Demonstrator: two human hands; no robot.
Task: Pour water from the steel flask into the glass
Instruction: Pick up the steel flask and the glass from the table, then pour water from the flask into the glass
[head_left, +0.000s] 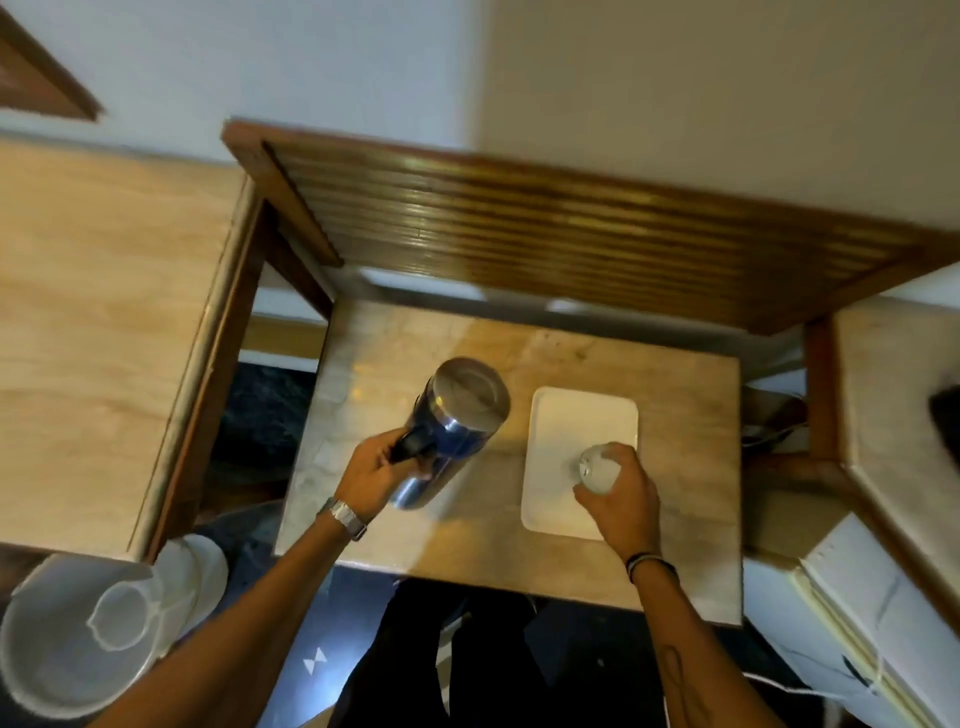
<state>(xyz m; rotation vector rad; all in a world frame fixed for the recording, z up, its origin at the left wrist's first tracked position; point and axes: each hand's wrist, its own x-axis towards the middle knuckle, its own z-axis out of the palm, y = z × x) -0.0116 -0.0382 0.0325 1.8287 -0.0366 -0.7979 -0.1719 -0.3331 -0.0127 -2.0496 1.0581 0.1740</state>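
Both arms are reaching forward, bare to the wrists. The left hand (371, 470) is curling its fingers tight around a handle, and a watch is sitting on that wrist. The right hand (626, 499) is wrapping its fingers around something small, with bands on its wrist.

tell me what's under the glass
The glass, gripped by the right hand, is over a white rectangular tray on the marble table. Whether it rests on the tray or is lifted is unclear; the hand covers its lower part.
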